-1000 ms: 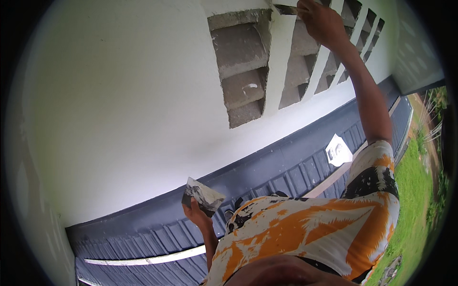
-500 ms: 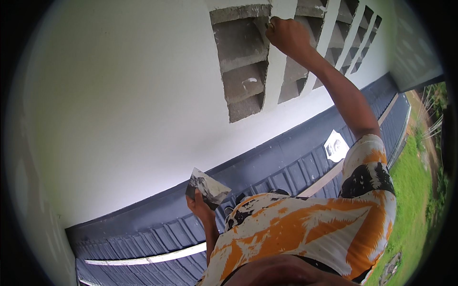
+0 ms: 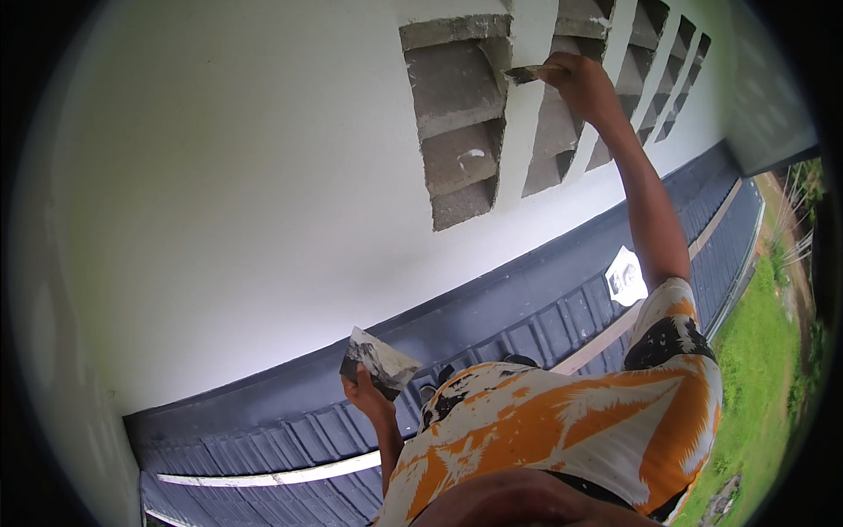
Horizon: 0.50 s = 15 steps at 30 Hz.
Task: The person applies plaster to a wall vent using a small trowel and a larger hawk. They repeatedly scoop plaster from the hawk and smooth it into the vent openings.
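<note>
My right hand (image 3: 581,81) is raised at the wall and closed round a putty knife (image 3: 525,74). Its dark, smeared blade points left, over the white strip between two recessed openings. At the blade's tip lies the right edge of the nearest opening (image 3: 452,83), which has rough grey concrete inside. Lower down, my left hand (image 3: 369,393) grips a flat plate (image 3: 378,358) by its lower left part. Pale filler paste and dark patches cover the plate's face. Most of the left fingers are hidden beneath it.
The white wall (image 3: 263,220) holds several slatted openings in a row. Below it runs a dark ribbed roof (image 3: 307,439) with pale wooden battens (image 3: 597,345). A white, stained sheet or container (image 3: 625,277) rests on the roof. Grass (image 3: 755,378) lies beyond the roof edge.
My right hand has moved right and slightly down, away from the opening's edge, and the knife's blade has come into sight. My left hand still holds the plate, nearly unmoved.
</note>
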Tool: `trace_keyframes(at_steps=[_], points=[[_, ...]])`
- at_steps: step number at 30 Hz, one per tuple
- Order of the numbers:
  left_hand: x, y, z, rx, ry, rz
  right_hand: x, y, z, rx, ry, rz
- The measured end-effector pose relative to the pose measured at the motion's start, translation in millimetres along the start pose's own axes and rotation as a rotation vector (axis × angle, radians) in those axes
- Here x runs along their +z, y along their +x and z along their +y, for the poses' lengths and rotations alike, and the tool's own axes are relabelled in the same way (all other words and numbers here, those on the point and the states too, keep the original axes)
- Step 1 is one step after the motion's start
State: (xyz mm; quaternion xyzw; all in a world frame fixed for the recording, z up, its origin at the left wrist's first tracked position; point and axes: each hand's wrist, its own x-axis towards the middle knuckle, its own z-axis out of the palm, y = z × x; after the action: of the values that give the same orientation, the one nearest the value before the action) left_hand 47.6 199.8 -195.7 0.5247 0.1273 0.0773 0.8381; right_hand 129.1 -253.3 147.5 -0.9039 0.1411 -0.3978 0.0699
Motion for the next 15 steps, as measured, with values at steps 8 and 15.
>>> trace_keyframes(at_steps=[8, 15], points=[[18, -5, 4, 0.05, -0.01, -0.036, -16, 36, 13, -0.069, 0.046, 0.333], [23, -9, -1, 0.068, -0.046, -0.066, -13, 41, 13, -0.155, -0.026, 0.152]])
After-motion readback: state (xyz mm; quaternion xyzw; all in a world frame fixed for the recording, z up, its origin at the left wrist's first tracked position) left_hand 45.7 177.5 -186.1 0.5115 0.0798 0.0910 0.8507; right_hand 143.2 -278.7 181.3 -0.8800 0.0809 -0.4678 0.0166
